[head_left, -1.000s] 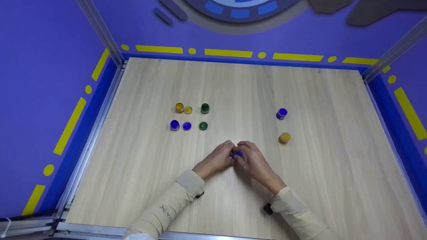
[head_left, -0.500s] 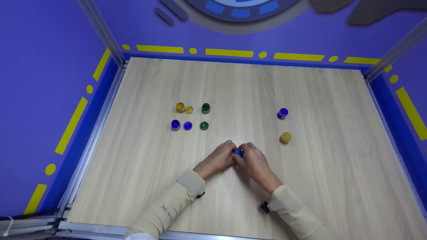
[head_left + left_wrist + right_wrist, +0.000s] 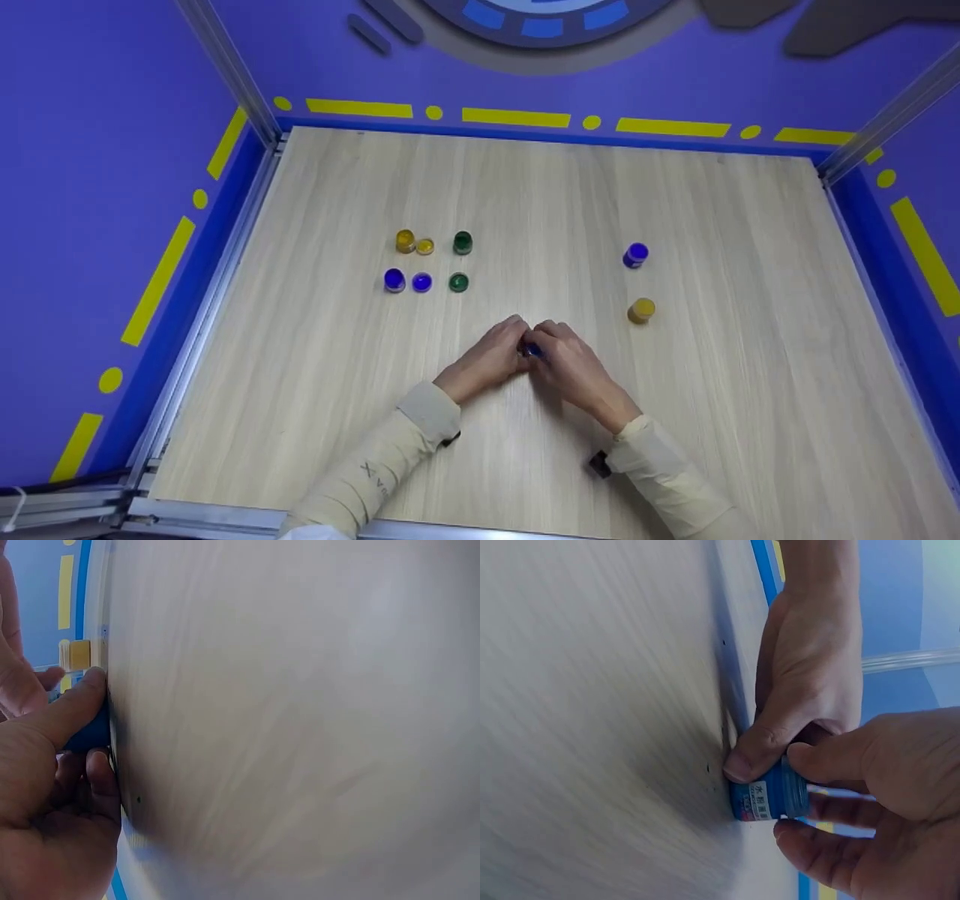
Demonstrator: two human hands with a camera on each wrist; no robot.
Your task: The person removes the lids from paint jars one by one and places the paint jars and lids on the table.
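Note:
Between both hands, near the middle front of the table, is a small blue paint jar (image 3: 759,799) with a white label. My left hand (image 3: 489,354) grips the jar's body, its thumb lying along the label side in the right wrist view. Curled round the ridged lid (image 3: 796,793) are the thumb and fingers of my right hand (image 3: 576,367). The base of the jar is at the tabletop. From the head view, the hands hide most of the jar, leaving only a bit of blue. The left wrist view shows the jar's blue side (image 3: 90,733) under the left fingers.
At left stand uncapped yellow (image 3: 405,241), green (image 3: 463,243) and violet-blue (image 3: 394,280) jars, with yellow (image 3: 425,246), green (image 3: 458,282) and violet-blue (image 3: 421,282) lids lying beside them. At right stand a capped violet-blue jar (image 3: 636,256) and a capped yellow jar (image 3: 641,310).
My right hand has shifted and turned slightly at the lid, with its fingers covering more of the blue top than half a second ago. The left hand stays in place.

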